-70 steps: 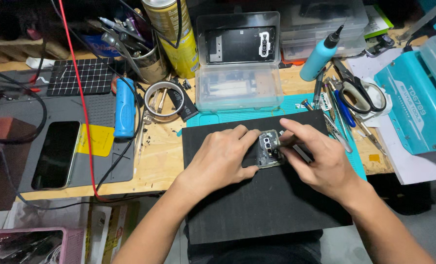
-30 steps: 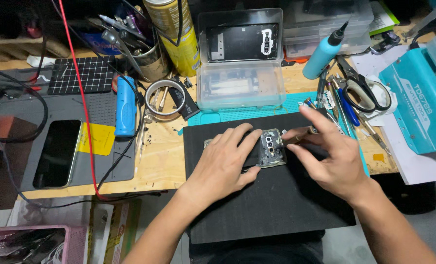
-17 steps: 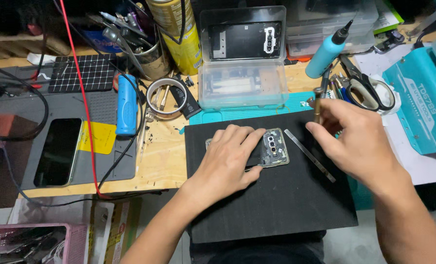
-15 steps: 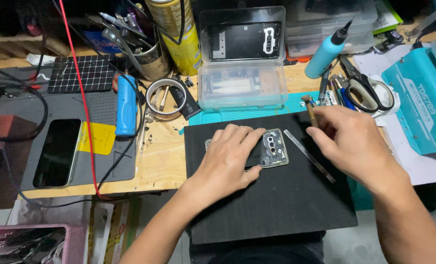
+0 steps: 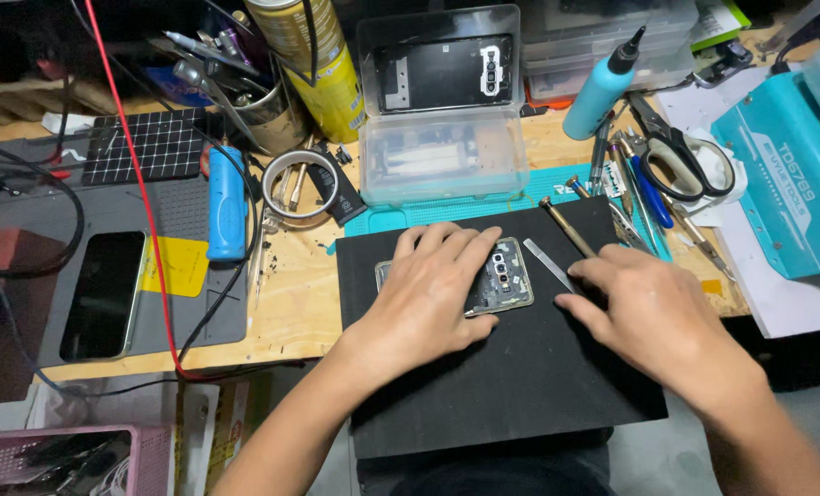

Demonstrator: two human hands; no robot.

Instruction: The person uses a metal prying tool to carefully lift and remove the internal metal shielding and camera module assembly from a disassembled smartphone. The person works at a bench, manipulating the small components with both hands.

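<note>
black phone point(image 5: 102, 296) lying on grey mat, far left | left hand point(image 5: 437, 294) flat, fingers spread, pressing opened phone point(image 5: 500, 280) onto black mat point(image 5: 520, 386) | thin metal strip point(image 5: 549, 265) just beside | right hand point(image 5: 653, 312) fingers loosely together on mat, by screwdriver point(image 5: 568, 226)

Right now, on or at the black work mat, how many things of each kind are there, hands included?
Hands: 2, left hand and right hand
Opened phone: 1
Flat metal pry tool: 1
Screwdriver: 1
Total: 5, on the black mat
</note>
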